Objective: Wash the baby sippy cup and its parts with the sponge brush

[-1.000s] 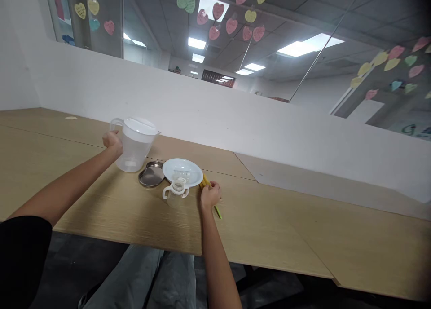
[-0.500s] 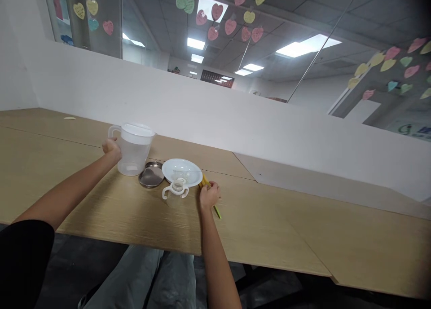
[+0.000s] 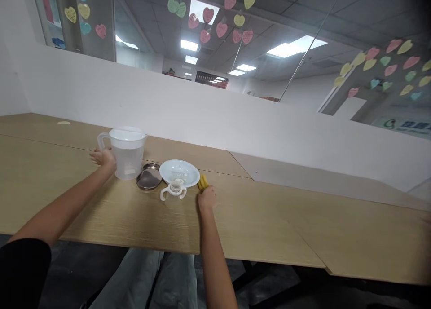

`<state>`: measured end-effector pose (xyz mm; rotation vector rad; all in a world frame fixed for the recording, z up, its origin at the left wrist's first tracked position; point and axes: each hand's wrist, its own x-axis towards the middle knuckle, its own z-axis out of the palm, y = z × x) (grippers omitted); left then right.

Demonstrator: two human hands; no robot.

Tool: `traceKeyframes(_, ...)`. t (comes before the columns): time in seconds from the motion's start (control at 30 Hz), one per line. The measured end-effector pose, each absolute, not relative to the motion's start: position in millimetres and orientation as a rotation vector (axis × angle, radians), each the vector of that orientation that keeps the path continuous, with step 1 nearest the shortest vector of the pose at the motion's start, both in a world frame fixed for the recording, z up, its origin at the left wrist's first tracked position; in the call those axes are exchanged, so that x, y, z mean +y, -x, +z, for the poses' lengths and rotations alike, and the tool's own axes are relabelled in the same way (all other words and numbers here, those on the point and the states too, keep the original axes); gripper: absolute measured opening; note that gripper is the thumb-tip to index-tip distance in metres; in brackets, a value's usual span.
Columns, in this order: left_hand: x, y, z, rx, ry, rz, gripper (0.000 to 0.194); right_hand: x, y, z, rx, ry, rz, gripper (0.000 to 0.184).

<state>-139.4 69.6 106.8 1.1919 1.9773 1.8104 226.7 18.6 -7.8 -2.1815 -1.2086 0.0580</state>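
**Left grip.** The left hand rests against the lower left side of an upright clear plastic pitcher with a white lid, just below its loop handle. The fingers point away to the left and look extended rather than wrapped around the handle. Whether the hand has hold of the pitcher cannot be determined from this view.

**Right grip.** The right hand is partly curled, with its fingers mostly hidden. It sits at the near end of a small cluster of yellow sticks, which lies on the surface just beyond the hand. Whether the hand is closed on the cluster cannot be determined.

**Surrounding items.** A stainless steel oval dish lies just right of the pitcher. A white plate lies next to the dish, with the yellow cluster just off its right rim. A clear training cup with two white handles stands at the plate's near edge, overlapping the rim in this view. All of these rest on a light wood-grain surface. Beyond it rises a white partition, with paper hearts on the glass above. A black sleeve shows at lower left, and grey trousers show below the surface edge.
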Motion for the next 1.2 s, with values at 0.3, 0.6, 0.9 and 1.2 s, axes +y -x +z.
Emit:
traceKeyframes(0.3, 5.6, 55.9, 74.8, 1.676, -2.144, 2.007, 0.036, 16.4, -231.6, 2.7, -0.944, 1.875, -0.037, 0.048)
traceKeyframes(0.6, 68.9, -24.0, 92.3, 1.348, -2.713, 0.634, 0.03, 19.0, -224.0, -0.9, -1.086, 1.565, -0.14, 0.042)
traceKeyframes(0.9, 112.0, -39.5, 71.5, 1.491, -2.619, 0.223, 0.053, 27.5, -227.0, -11.6, -1.118, 1.435, -0.313, 0.052)
traceKeyframes(1.2, 112.3, -17.9, 82.2, 1.467, -2.623, 0.307, 0.07, 31.3, -224.2, -17.1, -1.137, 1.392, -0.376, 0.053)
